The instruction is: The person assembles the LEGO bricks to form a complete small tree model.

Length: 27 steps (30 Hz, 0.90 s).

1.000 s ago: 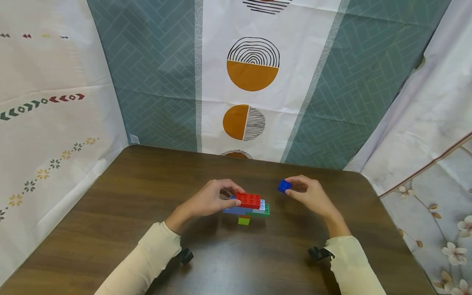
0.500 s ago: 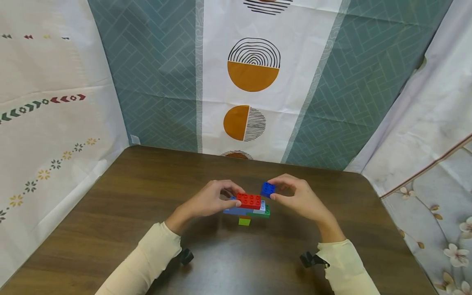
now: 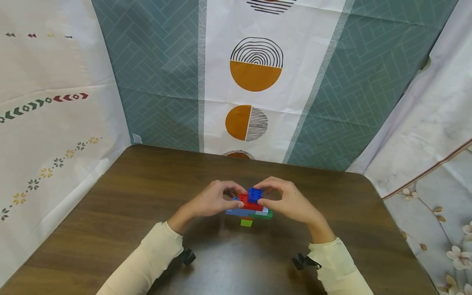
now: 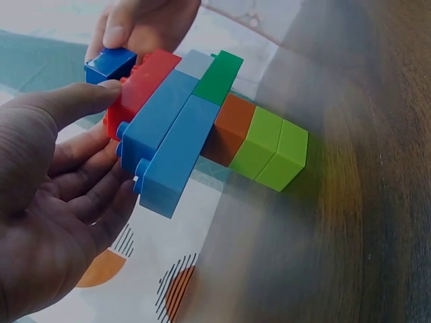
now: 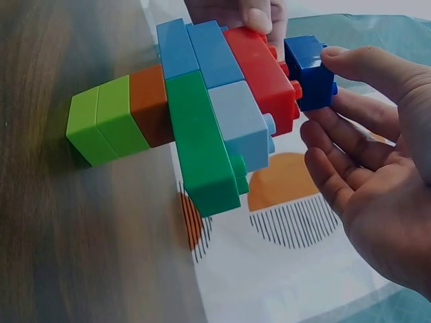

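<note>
A stack of toy building bricks stands on the table: lime green bricks [image 4: 276, 148] at the bottom, an orange-brown brick [image 5: 149, 104] above, then a green brick [image 5: 202, 141] and blue bricks [image 4: 168, 141], a pale blue brick [image 5: 239, 121], and a red brick [image 5: 259, 74] on top. My left hand [image 3: 210, 200] pinches the red brick's left end between thumb and fingers. With thumb and fingertips my right hand [image 3: 289, 200] pinches a small dark blue brick [image 5: 310, 70], studs up, right over the red brick's right part, close to its studs.
The brown wooden table [image 3: 166, 172] extends around the stack. Behind it hangs a teal and white patterned cloth [image 3: 158, 82], with light cloths at left [image 3: 55, 123] and right. A black wrist strap piece [image 3: 189, 257] hangs under each wrist.
My right hand has carried the dark blue brick leftward, from the right of the stack to over the red brick. My left hand has stayed on the red brick.
</note>
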{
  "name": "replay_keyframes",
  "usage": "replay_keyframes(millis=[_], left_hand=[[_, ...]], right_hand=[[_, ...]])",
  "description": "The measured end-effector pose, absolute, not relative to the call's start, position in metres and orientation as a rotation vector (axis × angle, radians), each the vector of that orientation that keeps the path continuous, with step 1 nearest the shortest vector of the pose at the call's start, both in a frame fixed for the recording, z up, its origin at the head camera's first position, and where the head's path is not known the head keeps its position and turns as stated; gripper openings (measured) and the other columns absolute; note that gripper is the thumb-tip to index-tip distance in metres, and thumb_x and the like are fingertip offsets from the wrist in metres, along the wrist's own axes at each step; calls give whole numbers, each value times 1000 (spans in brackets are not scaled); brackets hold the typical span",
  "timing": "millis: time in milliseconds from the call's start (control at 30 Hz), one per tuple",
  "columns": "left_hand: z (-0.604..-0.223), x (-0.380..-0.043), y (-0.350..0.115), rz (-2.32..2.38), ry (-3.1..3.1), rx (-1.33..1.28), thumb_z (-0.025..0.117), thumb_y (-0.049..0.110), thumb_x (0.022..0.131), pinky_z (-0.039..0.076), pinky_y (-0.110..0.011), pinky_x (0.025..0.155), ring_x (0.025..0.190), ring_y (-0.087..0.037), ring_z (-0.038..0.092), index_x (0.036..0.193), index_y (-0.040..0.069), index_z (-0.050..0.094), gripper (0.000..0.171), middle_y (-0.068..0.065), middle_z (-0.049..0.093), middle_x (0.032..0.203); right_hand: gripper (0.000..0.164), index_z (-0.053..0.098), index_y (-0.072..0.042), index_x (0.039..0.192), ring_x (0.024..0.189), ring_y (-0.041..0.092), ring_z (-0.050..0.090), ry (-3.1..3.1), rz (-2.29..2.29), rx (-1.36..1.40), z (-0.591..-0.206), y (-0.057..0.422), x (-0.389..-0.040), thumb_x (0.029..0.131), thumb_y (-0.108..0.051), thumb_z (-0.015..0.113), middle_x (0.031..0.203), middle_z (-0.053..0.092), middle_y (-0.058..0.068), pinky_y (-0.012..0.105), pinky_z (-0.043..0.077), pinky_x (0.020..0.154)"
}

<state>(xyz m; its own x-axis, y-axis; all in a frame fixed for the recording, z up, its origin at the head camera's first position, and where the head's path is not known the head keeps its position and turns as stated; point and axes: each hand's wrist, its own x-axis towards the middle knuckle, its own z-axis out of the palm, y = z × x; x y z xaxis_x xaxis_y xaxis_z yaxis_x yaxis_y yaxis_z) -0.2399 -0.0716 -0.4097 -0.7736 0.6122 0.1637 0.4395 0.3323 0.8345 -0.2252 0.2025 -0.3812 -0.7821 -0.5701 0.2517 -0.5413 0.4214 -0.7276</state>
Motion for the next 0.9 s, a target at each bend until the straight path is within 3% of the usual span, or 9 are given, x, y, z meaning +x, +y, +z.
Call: replay_keyframes(millis=[500,700,900], left_hand=[[-412,-242,-70,1417,2413,917,79,27,92,60,-44,95,106,-22,67,122,12,72,35,-2,75,114],[-413,-242,-70,1415,2436,942,79,28,92,60,-48,95,106,-26,68,121,10,72,35,-3,75,113],[-415,-240,-67,1465,2535,1013,80,29,91,58,-50,98,107,-26,68,121,11,72,36,-2,75,116]], right_hand=[[34,71,-22,124,109,16,59,2636,-1245,-957,-382,198,-224,91,-21,79,118,70,-5,36,52,94],[33,72,-22,124,108,16,59,2626,-1248,-968,-383,198,-225,92,-22,78,117,70,-5,41,53,94],[33,72,-22,124,108,17,59,2637,-1241,-965,-381,198,-224,91,-22,79,117,70,-5,36,54,92]])
